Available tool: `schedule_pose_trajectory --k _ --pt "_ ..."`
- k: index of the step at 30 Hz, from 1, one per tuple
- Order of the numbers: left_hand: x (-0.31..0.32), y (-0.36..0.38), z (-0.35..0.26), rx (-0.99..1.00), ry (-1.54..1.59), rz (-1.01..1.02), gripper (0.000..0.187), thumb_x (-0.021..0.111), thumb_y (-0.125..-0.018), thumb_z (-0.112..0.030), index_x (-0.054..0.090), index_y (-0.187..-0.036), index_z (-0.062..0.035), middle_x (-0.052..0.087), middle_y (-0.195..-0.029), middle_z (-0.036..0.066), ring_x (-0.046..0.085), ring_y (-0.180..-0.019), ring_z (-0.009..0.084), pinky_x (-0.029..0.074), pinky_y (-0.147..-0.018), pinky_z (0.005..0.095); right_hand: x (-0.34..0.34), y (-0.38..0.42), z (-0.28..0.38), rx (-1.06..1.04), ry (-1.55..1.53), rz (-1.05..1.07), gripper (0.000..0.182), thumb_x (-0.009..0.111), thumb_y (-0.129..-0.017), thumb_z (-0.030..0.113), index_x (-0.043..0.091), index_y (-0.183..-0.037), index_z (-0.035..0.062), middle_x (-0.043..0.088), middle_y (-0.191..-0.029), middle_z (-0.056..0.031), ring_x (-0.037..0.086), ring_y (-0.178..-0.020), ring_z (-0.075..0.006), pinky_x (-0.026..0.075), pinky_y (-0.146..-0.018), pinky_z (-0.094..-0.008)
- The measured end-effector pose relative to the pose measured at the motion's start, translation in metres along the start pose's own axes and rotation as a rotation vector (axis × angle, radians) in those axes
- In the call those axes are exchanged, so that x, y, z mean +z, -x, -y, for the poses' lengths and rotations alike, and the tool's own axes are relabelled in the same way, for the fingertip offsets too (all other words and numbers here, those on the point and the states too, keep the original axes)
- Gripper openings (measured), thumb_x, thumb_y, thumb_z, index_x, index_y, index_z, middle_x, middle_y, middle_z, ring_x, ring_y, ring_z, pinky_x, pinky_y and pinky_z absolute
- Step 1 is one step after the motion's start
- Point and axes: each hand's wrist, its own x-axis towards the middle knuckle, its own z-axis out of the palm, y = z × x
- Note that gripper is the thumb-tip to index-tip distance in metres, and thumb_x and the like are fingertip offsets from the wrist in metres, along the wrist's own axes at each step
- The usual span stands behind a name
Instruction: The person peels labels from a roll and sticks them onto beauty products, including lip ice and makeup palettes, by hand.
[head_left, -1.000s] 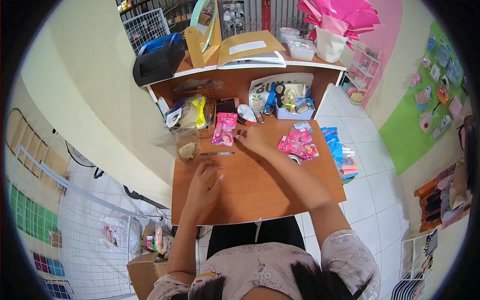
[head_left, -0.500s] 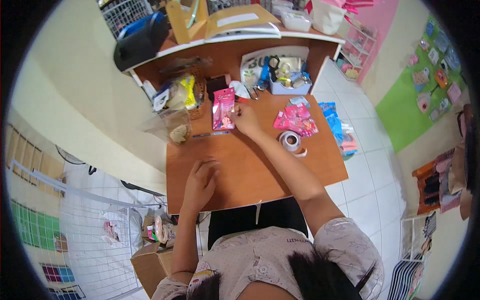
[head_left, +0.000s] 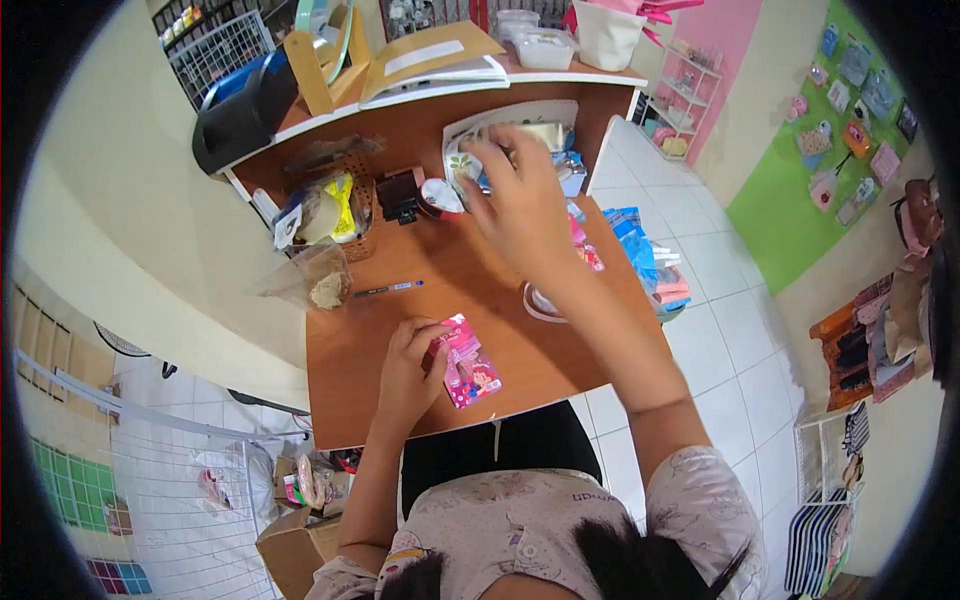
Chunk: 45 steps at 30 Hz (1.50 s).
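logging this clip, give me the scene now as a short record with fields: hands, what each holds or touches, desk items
left hand: left hand rests on the desk, fingers on the pink packet
right hand: right hand raised, reaching toward the back of the desk; whether it holds anything cannot be told
pen: pen lies flat on the desk, apart from both hands
tape roll: tape roll partly hidden under the right forearm
left edge: clear bag beside a basket
shelf above: black printer, open book

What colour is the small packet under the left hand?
Pink, with a cartoon figure printed on it; the packet shows clearly in the head view, beside the left hand.
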Motion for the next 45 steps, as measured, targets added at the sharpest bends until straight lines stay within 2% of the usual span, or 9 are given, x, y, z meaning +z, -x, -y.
schedule_pose_trajectory --k 5,8,13,20,24,27,31,37,45 --pt "-0.011 -0.015 -0.016 0.037 -0.047 -0.098 0.027 0.067 -0.082 -0.004 0.067 -0.109 -0.0073 0.059 -0.115 0.015 0.056 -0.107 0.0358 0.046 -0.092 0.0411 0.052 -0.088 -0.014 -0.461 0.494 -0.084 0.031 0.059 -0.083 0.015 0.061 -0.113 0.0065 0.06 -0.113 -0.0139 0.059 -0.103 -0.0294 0.049 -0.087 -0.0418" --pt "-0.012 -0.012 -0.016 0.059 -0.03 -0.097 0.026 0.068 -0.081 -0.005 0.067 -0.107 -0.007 0.058 -0.115 0.016 0.057 -0.107 0.0359 0.046 -0.092 0.0409 0.065 -0.095 -0.022 -0.283 0.338 0.378 0.031 0.06 -0.082 0.014 0.062 -0.112 0.0064 0.064 -0.104 -0.011 0.062 -0.099 -0.0275 0.049 -0.087 -0.0401" --pt "-0.025 -0.015 -0.021 -0.043 0.115 -0.035 0.025 0.067 -0.082 -0.003 0.067 -0.106 -0.0067 0.058 -0.117 0.015 0.057 -0.11 0.0352 0.046 -0.093 0.0412 0.055 -0.076 -0.032 -0.397 0.291 0.138 0.031 0.059 -0.08 0.012 0.059 -0.109 0.0039 0.062 -0.1 -0.0096 0.06 -0.1 -0.0266 0.048 -0.089 -0.0404" --pt "-0.108 -0.161 -0.046 0.472 -0.367 -0.583 0.024 0.065 -0.084 -0.007 0.065 -0.108 -0.0053 0.058 -0.114 0.016 0.054 -0.111 0.0357 0.044 -0.096 0.0422 0.036 -0.058 -0.044 -0.37 0.187 0.079 0.036 0.055 -0.082 0.01 0.055 -0.117 0.0036 0.059 -0.116 -0.0129 0.055 -0.112 -0.0305 0.04 -0.102 -0.0467" --pt "-0.156 -0.261 -0.054 0.443 -0.585 -0.844 0.053 0.067 -0.084 -0.018 0.048 -0.132 -0.0075 0.057 -0.116 0.02 0.055 -0.111 0.0398 0.045 -0.096 0.0463 0.034 -0.052 -0.054 -0.373 0.141 0.086 0.038 0.053 -0.083 0.009 0.054 -0.121 0.0038 0.058 -0.12 -0.0127 0.053 -0.117 -0.0309 0.038 -0.104 -0.049" --pt "-0.172 -0.308 -0.063 0.164 -0.586 -0.586 0.069 0.066 -0.085 -0.021 0.033 -0.144 -0.0109 0.056 -0.119 0.025 0.059 -0.107 0.0428 0.05 -0.089 0.0494 0.032 -0.053 -0.053 -0.391 0.169 0.068 0.037 0.054 -0.082 0.011 0.055 -0.119 0.0041 0.059 -0.116 -0.0121 0.054 -0.113 -0.0297 0.04 -0.101 -0.0475" --pt "-0.188 -0.327 -0.062 0.054 -0.849 -0.414 0.084 0.065 -0.084 -0.014 0.018 -0.153 -0.0195 0.06 -0.11 0.025 0.063 -0.099 0.0424 0.052 -0.083 0.0505 0.026 -0.064 -0.039 -0.368 0.251 0.137 0.035 0.058 -0.079 0.013 0.056 -0.113 0.0053 0.059 -0.106 -0.0098 0.057 -0.098 -0.0259 0.045 -0.087 -0.0438" --pt "-0.21 -0.332 -0.042 0.106 -0.956 -0.428 0.076 0.059 -0.085 -0.01 0.023 -0.152 -0.0177 0.062 -0.106 0.024 0.067 -0.093 0.0402 0.055 -0.075 0.0498 0.034 -0.085 -0.011 -0.137 0.505 0.386 0.033 0.062 -0.074 0.007 0.061 -0.107 0.004 0.063 -0.094 -0.0101 0.06 -0.086 -0.0277 0.05 -0.08 -0.0411" --pt "-0.217 -0.326 -0.04 0.072 -1.023 -0.448 0.08 0.064 -0.08 -0.011 0.026 -0.151 -0.0158 0.064 -0.101 0.021 0.068 -0.09 0.0373 0.056 -0.073 0.047 0.027 -0.071 -0.04 -0.265 0.069 0.181 0.039 0.061 -0.073 0.001 0.064 -0.113 0.0041 0.066 -0.111 -0.0121 0.061 -0.103 -0.0304 0.049 -0.089 -0.0443"
